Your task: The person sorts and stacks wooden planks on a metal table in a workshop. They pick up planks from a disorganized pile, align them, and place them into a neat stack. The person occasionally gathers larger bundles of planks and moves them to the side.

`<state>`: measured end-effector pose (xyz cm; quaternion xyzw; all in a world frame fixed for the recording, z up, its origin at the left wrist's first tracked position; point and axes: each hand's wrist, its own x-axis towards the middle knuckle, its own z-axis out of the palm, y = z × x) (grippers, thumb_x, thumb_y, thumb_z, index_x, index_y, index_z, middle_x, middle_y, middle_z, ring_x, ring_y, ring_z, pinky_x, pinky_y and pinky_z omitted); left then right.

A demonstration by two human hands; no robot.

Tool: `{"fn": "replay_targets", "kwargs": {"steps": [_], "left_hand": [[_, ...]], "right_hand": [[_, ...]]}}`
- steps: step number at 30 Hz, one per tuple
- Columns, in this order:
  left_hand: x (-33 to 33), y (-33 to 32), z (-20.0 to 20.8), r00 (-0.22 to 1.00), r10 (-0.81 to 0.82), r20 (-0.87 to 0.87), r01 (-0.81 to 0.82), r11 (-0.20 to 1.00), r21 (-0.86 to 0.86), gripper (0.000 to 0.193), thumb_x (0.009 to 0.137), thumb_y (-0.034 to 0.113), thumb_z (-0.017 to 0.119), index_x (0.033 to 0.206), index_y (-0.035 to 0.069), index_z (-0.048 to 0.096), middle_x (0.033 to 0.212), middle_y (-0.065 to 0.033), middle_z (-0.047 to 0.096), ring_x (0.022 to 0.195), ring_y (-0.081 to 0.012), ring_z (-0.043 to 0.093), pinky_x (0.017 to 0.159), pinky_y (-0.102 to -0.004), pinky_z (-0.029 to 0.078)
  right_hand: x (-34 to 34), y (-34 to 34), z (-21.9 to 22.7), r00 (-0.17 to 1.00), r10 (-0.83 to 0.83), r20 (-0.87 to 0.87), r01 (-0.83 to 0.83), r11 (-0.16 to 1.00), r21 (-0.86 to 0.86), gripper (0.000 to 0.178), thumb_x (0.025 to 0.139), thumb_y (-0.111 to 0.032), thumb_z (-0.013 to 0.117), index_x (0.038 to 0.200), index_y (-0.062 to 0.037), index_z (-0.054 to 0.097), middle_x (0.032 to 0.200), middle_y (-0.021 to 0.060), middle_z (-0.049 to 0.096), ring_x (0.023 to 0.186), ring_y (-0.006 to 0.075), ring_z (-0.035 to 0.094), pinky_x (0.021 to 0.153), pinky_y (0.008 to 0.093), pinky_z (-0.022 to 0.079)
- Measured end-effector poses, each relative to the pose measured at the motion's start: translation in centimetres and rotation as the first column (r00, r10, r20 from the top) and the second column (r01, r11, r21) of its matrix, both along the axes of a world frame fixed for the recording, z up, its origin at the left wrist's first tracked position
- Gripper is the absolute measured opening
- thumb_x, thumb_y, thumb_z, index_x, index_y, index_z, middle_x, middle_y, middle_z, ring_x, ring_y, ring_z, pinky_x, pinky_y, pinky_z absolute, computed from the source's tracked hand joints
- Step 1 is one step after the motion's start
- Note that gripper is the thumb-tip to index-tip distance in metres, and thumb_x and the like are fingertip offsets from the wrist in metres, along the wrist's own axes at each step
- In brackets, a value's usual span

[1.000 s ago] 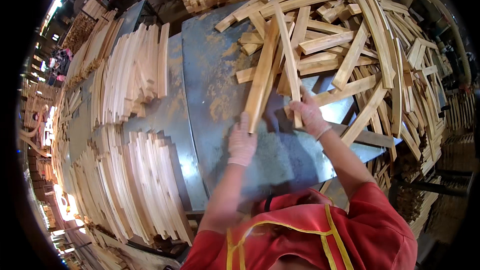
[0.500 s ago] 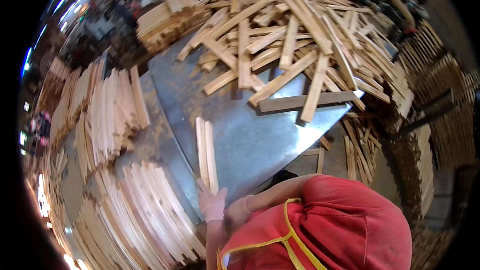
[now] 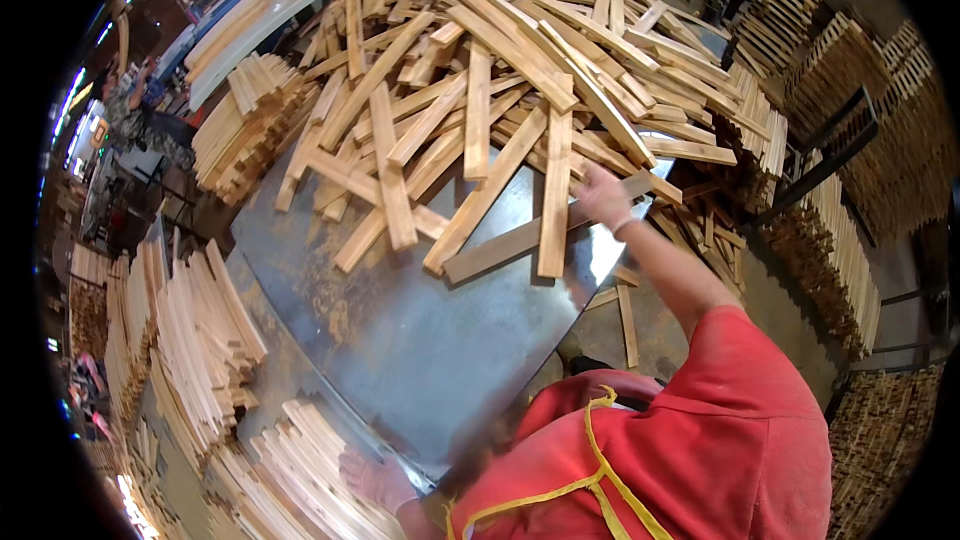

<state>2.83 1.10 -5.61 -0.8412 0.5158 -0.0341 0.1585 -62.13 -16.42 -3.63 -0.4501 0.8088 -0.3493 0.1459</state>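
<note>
My left hand [image 3: 378,480] lies against the near ends of a row of pale wooden slats [image 3: 310,455] at the lower left, its fingers stretched out. My right arm reaches forward over the metal tabletop [image 3: 400,340]. At the near right edge of a big loose heap of wooden slats [image 3: 480,110], my right hand [image 3: 604,196] covers part of a darker grey-brown strip [image 3: 510,250]. Its fingertips are blurred among the wood, so a grip cannot be made out. A lighter slat [image 3: 553,200] lies across that strip beside the hand.
More neat slat rows [image 3: 200,340] stand along the left, with a stacked bundle [image 3: 250,130] farther back. Tall wood stacks [image 3: 830,240] and a dark metal bar [image 3: 820,150] line the right. Loose slats [image 3: 627,325] lie below the table's right edge. A person [image 3: 145,115] is at the far left.
The two slats by my hands have left the bare metal. My left hand has moved left to the slat row, and my right hand has reached out to the heap. The view has shifted.
</note>
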Motion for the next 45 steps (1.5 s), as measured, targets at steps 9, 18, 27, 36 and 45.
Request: {"fn": "replay_targets", "kwargs": {"steps": [9, 18, 27, 36, 45], "left_hand": [[-22.7, -7.8, 0.6, 0.700, -0.603, -0.383, 0.576, 0.793, -0.197, 0.088, 0.079, 0.034, 0.083, 0.158, 0.012, 0.049, 0.158, -0.0182, 0.050, 0.146, -0.0350, 0.047, 0.120, -0.0508, 0.039], [-28.3, -8.6, 5.6, 0.443, -0.684, -0.579, 0.609, 0.704, -0.366, 0.082, 0.084, 0.025, 0.085, 0.155, 0.005, 0.048, 0.149, -0.0238, 0.055, 0.136, -0.0437, 0.055, 0.112, -0.0501, 0.047], [-30.6, -11.4, 4.9, -0.278, -0.103, -0.955, -0.254, 0.967, -0.030, 0.073, 0.096, 0.014, 0.074, 0.160, 0.002, 0.039, 0.135, -0.0120, 0.061, 0.120, -0.0229, 0.062, 0.104, -0.0405, 0.052], [-16.1, -2.0, 0.1, -0.577, 0.000, -0.817, -0.414, 0.862, 0.293, 0.047, 0.102, 0.040, 0.075, 0.127, 0.001, 0.068, 0.112, -0.0060, 0.074, 0.100, -0.0150, 0.069, 0.092, -0.0338, 0.056], [0.6, 10.0, -0.1, 0.974, 0.182, -0.137, -0.180, 0.983, 0.028, 0.085, 0.098, 0.054, 0.064, 0.169, 0.020, 0.032, 0.172, -0.0119, 0.033, 0.160, -0.0337, 0.026, 0.132, -0.0499, 0.016]], "right_hand": [[-21.7, -7.7, 0.4, 0.961, -0.115, -0.252, 0.226, 0.854, 0.468, 0.063, 0.086, -0.038, 0.076, 0.138, -0.0063, 0.060, 0.130, 0.0220, 0.072, 0.124, 0.0396, 0.068, 0.105, 0.0481, 0.054], [-14.3, -4.9, 6.8, 0.867, 0.141, 0.478, -0.188, 0.981, 0.052, 0.051, 0.074, -0.021, 0.079, 0.118, 0.0041, 0.071, 0.098, 0.0143, 0.076, 0.089, 0.0230, 0.073, 0.083, 0.0378, 0.058], [19.9, 6.8, -0.2, 0.590, 0.704, 0.395, -0.784, 0.616, 0.074, 0.072, 0.087, -0.038, 0.076, 0.148, -0.0064, 0.055, 0.127, 0.0293, 0.069, 0.121, 0.0477, 0.064, 0.107, 0.0478, 0.052], [31.5, 4.4, -4.8, 0.013, -0.001, 1.000, -0.674, 0.739, 0.010, 0.043, 0.099, -0.029, 0.072, 0.130, -0.0003, 0.066, 0.109, 0.0064, 0.072, 0.103, 0.0238, 0.070, 0.092, 0.0356, 0.057], [38.1, 6.8, -7.9, 0.087, -0.086, 0.992, -0.635, 0.763, 0.122, 0.048, 0.095, -0.013, 0.074, 0.139, -0.0029, 0.059, 0.122, 0.0102, 0.070, 0.112, 0.0292, 0.067, 0.098, 0.0482, 0.056]]}}
